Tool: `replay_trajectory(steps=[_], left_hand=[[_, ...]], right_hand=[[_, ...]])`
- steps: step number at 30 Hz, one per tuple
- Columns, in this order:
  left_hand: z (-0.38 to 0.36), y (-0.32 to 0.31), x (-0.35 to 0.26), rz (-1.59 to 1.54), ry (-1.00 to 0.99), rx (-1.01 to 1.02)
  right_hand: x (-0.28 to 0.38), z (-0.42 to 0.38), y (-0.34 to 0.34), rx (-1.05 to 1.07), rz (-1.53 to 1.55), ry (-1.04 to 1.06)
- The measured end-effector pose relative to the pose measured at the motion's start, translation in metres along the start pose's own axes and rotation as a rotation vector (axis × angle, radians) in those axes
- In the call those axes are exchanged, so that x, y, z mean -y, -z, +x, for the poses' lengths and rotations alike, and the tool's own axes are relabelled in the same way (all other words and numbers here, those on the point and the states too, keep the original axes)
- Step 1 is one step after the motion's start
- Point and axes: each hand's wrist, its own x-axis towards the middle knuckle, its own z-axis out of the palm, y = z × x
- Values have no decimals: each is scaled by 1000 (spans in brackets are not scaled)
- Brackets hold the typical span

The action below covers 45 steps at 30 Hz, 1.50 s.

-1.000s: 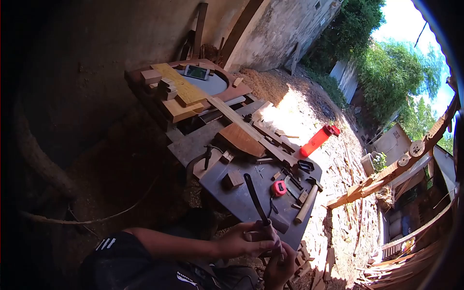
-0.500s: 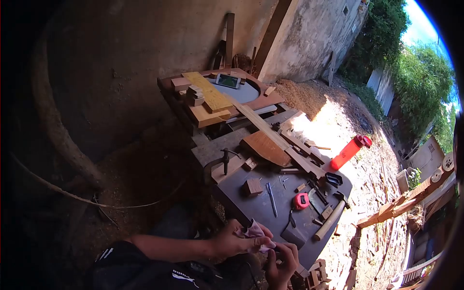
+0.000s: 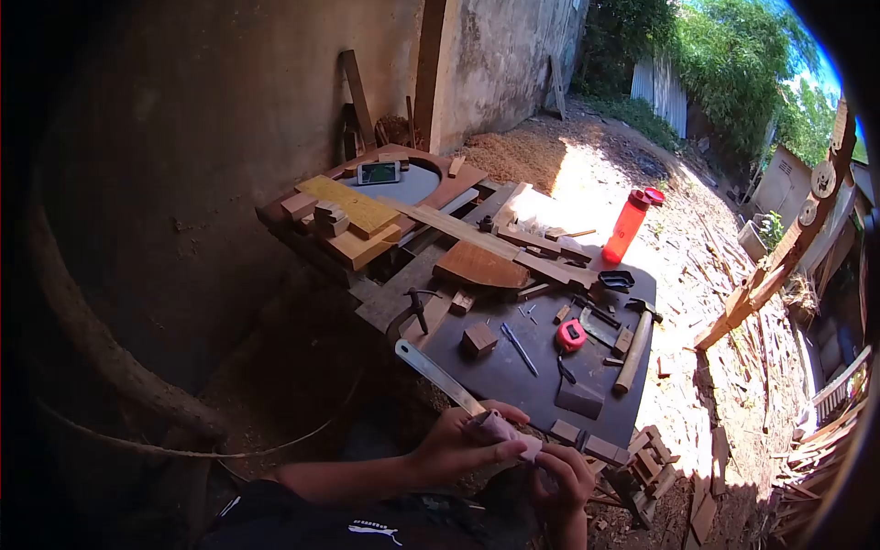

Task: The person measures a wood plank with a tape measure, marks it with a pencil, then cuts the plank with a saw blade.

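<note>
My left hand (image 3: 463,447) is closed around a crumpled pinkish cloth (image 3: 495,427). The cloth is wrapped about one end of a flat metal strip (image 3: 431,371), which has a rounded far end with a hole, like a steel ruler. My right hand (image 3: 561,478) has its fingers closed at the cloth's right end; whether they also touch the metal is hidden. Both hands are in front of the dark worktable (image 3: 467,378). On the table beyond them are a dark wooden block (image 3: 478,340), a pen (image 3: 520,349) and a red tape measure (image 3: 570,335).
A hammer (image 3: 634,353) lies along the table's right side, near a red bottle (image 3: 626,227). A clamp (image 3: 418,312) stands at the left edge. Boards, a yellow plank (image 3: 348,205) and a phone (image 3: 379,172) are farther back. Wood scraps (image 3: 649,463) lie on the ground.
My view has turned right, so the table appears shifted left. The metal strip now points up-left, its length visible; before, only a dark short piece showed. Both hands still hold the cloth.
</note>
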Motion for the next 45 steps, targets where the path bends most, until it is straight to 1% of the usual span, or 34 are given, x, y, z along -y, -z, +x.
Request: replay_trajectory(steps=[1,2,5,6,7,8,11,14,18,21,24,26,27,29,30,33,36,39,40,42,45], left_hand=[[-5,0,-2,6,13,13],[-8,-1,1,105,-103,-22],[-20,-1,-7,77,-130,-12],[-25,0,-8,40,-184,4],[-30,2,-9,70,-206,19],[-35,5,-12,101,-230,32],[-50,14,-20,207,-288,49],[-63,19,-24,273,-345,10],[-74,30,-20,306,-411,-17],[-78,42,-13,307,-377,-14],[-72,59,-3,392,-298,80],[-61,68,8,423,-245,120],[-54,71,14,434,-218,158],[-35,77,30,461,-253,226],[-25,78,37,473,-276,260],[-4,76,54,236,-75,312],[15,51,48,21,76,285],[30,36,49,-131,282,265],[36,33,51,-129,300,256],[48,29,64,-76,246,304],[61,14,68,51,213,422]], right_hand=[[8,2,4,15,-15,1],[12,0,5,12,0,-25],[25,-4,9,6,41,-102],[31,-2,10,5,52,-136],[37,0,11,5,64,-171],[45,8,11,19,70,-136],[71,20,17,147,110,-192],[77,17,11,174,118,-178],[87,13,3,230,150,-248],[92,11,-10,252,121,-246],[91,16,-24,245,57,-206],[86,11,-30,233,5,-219],[81,7,-30,288,4,-246],[73,-2,-25,386,4,-311],[74,-3,-20,439,-37,-380],[62,-8,-22,244,-90,-313],[53,-7,-14,190,-293,-257],[44,-8,-11,168,-355,-290],[43,-8,-10,140,-294,-337],[42,-8,-8,83,-171,-423],[46,-33,-6,69,16,-720]])
